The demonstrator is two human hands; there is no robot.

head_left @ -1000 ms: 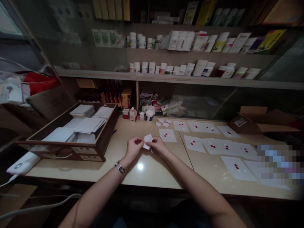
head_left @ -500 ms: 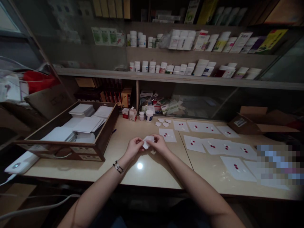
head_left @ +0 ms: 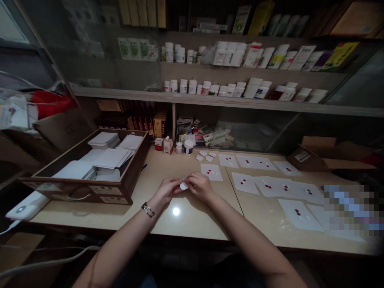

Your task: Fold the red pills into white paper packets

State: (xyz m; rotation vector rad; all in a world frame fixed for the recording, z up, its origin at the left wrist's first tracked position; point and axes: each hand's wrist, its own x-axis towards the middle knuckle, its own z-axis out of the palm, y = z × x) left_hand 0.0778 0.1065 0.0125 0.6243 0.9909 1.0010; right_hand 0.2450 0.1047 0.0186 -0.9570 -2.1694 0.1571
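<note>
Between my two hands is a small, partly folded white paper point(head_left: 183, 185), over the front of the table. My left hand point(head_left: 168, 189) pinches its left side, while the fingers of my right hand point(head_left: 200, 185) close on its right side and cover part of it. Just beyond my hands lies a white paper sheet point(head_left: 212, 177) bearing red and white tablets. Behind that, several small folded paper packets point(head_left: 205, 156) rest in a group. To the right, more sheets point(head_left: 285, 187) with red and white tablets are spread in rows.
At left stands a wooden drawer point(head_left: 127, 188) with stacks of white paper point(head_left: 111, 157). Small boxes point(head_left: 168, 145) and a white tub point(head_left: 189, 147) stand at the back. Shelves point(head_left: 198, 95) of medicine bottles rise behind the table. An open cardboard box point(head_left: 312, 154) sits at right.
The paper between my hands shows smaller, more of it folded or covered. My right hand has turned inward, its fingers curling over the paper's edge.
</note>
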